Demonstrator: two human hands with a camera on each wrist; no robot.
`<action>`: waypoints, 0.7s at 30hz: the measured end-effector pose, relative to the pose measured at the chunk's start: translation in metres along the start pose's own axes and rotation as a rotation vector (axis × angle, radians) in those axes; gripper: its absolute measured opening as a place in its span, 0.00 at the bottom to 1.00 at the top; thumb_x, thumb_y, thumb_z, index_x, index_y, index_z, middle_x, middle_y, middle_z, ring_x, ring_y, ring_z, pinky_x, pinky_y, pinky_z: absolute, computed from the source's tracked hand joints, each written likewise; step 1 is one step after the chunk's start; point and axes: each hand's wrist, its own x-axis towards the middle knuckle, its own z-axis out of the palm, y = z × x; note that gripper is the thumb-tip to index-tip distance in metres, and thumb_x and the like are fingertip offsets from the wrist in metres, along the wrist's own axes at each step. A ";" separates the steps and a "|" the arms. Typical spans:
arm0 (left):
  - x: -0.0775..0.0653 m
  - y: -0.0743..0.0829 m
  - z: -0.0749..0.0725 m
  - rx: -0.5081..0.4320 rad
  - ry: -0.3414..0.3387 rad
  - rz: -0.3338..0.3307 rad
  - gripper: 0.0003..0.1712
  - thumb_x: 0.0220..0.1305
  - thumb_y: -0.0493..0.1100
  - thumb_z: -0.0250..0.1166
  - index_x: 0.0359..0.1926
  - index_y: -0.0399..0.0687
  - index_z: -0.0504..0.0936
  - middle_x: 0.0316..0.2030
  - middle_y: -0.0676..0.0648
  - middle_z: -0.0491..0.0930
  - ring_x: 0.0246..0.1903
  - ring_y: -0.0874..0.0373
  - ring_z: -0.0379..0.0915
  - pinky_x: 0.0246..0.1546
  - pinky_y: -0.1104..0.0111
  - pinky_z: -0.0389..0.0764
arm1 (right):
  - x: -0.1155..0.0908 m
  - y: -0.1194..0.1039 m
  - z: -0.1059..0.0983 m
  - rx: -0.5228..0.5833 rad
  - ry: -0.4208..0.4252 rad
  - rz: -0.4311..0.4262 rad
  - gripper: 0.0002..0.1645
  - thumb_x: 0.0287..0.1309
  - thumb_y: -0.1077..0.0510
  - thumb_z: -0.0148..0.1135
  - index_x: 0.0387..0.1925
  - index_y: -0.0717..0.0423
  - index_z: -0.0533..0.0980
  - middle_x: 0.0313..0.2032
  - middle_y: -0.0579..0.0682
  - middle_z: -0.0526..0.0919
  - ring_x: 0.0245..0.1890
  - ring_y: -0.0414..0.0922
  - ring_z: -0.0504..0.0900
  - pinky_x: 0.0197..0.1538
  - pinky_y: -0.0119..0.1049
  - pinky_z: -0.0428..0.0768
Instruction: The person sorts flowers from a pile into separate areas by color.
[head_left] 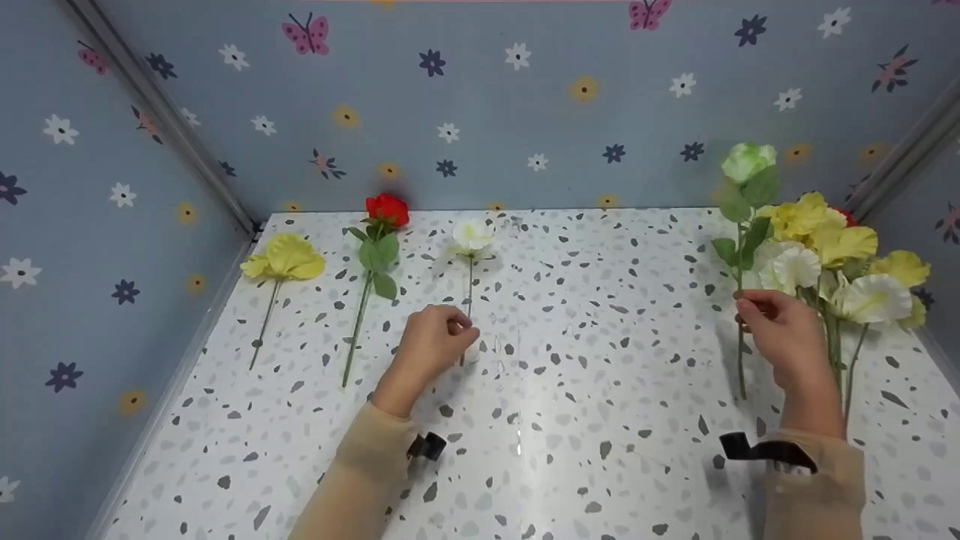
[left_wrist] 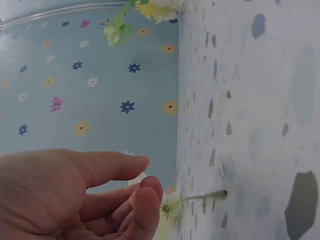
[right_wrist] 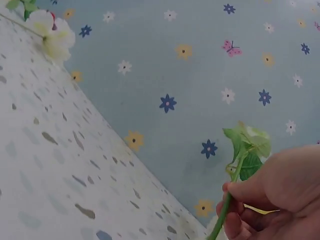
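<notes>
My right hand (head_left: 787, 334) pinches the green stem of a pale green rose (head_left: 748, 163), which stands upright, bloom at the top, left of a bunch of flowers. In the right wrist view, thumb and fingers close on the stem below the leaves of that rose (right_wrist: 257, 142). By the middle of the table, my left hand (head_left: 427, 349) hovers at the stem of a white flower (head_left: 472, 234) lying there. The left wrist view shows a gap between thumb and loosely bent fingers, with the white flower's stem (left_wrist: 200, 196) beyond them, apart from the fingertips.
Left of the white flower lie a red rose (head_left: 387, 210) and a yellow flower (head_left: 285, 259). A bunch of yellow blooms (head_left: 844, 244) and white blooms (head_left: 874, 298) lies at the right. Patterned panels (head_left: 555, 127) wall the speckled table (head_left: 585, 360).
</notes>
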 end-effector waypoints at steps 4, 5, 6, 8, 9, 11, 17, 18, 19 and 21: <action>-0.005 0.011 0.000 -0.133 -0.028 0.017 0.06 0.63 0.44 0.68 0.35 0.47 0.87 0.25 0.52 0.83 0.22 0.58 0.78 0.27 0.65 0.80 | -0.001 -0.014 0.016 0.296 -0.055 -0.041 0.28 0.73 0.50 0.57 0.64 0.66 0.69 0.46 0.40 0.79 0.43 0.36 0.80 0.46 0.24 0.80; -0.006 0.014 0.001 -0.168 -0.037 0.027 0.06 0.64 0.44 0.68 0.36 0.47 0.87 0.26 0.52 0.83 0.22 0.57 0.80 0.27 0.65 0.81 | -0.001 -0.017 0.021 0.369 -0.074 -0.047 0.27 0.72 0.52 0.58 0.62 0.66 0.69 0.45 0.42 0.79 0.44 0.37 0.80 0.47 0.24 0.80; -0.008 0.017 0.002 -0.202 -0.044 0.038 0.06 0.65 0.44 0.67 0.36 0.47 0.87 0.26 0.52 0.84 0.23 0.57 0.80 0.26 0.65 0.81 | -0.001 -0.021 0.026 0.440 -0.093 -0.054 0.26 0.71 0.53 0.59 0.61 0.66 0.69 0.46 0.43 0.80 0.45 0.38 0.80 0.47 0.25 0.80; -0.012 0.024 0.006 -0.245 -0.050 0.064 0.06 0.66 0.43 0.66 0.36 0.48 0.87 0.26 0.53 0.84 0.22 0.57 0.81 0.25 0.66 0.81 | -0.002 -0.029 0.038 0.541 -0.139 -0.071 0.26 0.70 0.56 0.61 0.60 0.69 0.68 0.47 0.46 0.80 0.47 0.41 0.80 0.49 0.26 0.81; -0.015 0.028 0.008 -0.254 -0.049 0.084 0.06 0.66 0.43 0.65 0.36 0.48 0.87 0.25 0.53 0.84 0.22 0.57 0.80 0.24 0.66 0.81 | -0.003 -0.033 0.044 0.569 -0.160 -0.079 0.26 0.70 0.56 0.61 0.60 0.70 0.68 0.48 0.48 0.80 0.48 0.42 0.80 0.49 0.27 0.81; -0.020 0.036 0.013 -0.249 -0.045 0.124 0.06 0.67 0.43 0.65 0.37 0.48 0.87 0.25 0.55 0.83 0.22 0.60 0.79 0.24 0.68 0.80 | -0.005 -0.040 0.056 0.578 -0.194 -0.098 0.27 0.69 0.57 0.62 0.60 0.72 0.68 0.49 0.49 0.80 0.48 0.43 0.81 0.50 0.28 0.81; -0.037 0.058 0.028 -0.337 -0.098 0.209 0.06 0.68 0.41 0.64 0.40 0.48 0.87 0.27 0.54 0.84 0.25 0.61 0.81 0.28 0.68 0.82 | -0.013 -0.057 0.086 0.549 -0.272 -0.202 0.25 0.70 0.58 0.61 0.58 0.74 0.70 0.49 0.56 0.81 0.45 0.44 0.82 0.50 0.34 0.83; -0.039 0.060 0.030 -0.359 -0.112 0.215 0.06 0.68 0.41 0.64 0.40 0.49 0.87 0.28 0.54 0.85 0.26 0.61 0.82 0.29 0.68 0.83 | -0.015 -0.059 0.091 0.549 -0.293 -0.221 0.24 0.70 0.58 0.62 0.57 0.73 0.71 0.49 0.58 0.80 0.44 0.45 0.82 0.50 0.35 0.83; -0.041 0.063 0.032 -0.377 -0.125 0.223 0.06 0.68 0.41 0.64 0.41 0.49 0.87 0.29 0.54 0.85 0.26 0.61 0.82 0.30 0.68 0.83 | -0.017 -0.062 0.095 0.548 -0.315 -0.240 0.22 0.70 0.58 0.62 0.56 0.72 0.72 0.49 0.60 0.80 0.44 0.45 0.82 0.50 0.36 0.84; -0.045 0.067 0.037 -0.395 -0.150 0.235 0.06 0.69 0.42 0.64 0.42 0.50 0.87 0.30 0.54 0.85 0.28 0.63 0.83 0.32 0.68 0.84 | -0.021 -0.067 0.103 0.555 -0.363 -0.269 0.20 0.69 0.59 0.62 0.55 0.70 0.73 0.49 0.62 0.79 0.43 0.47 0.82 0.50 0.39 0.84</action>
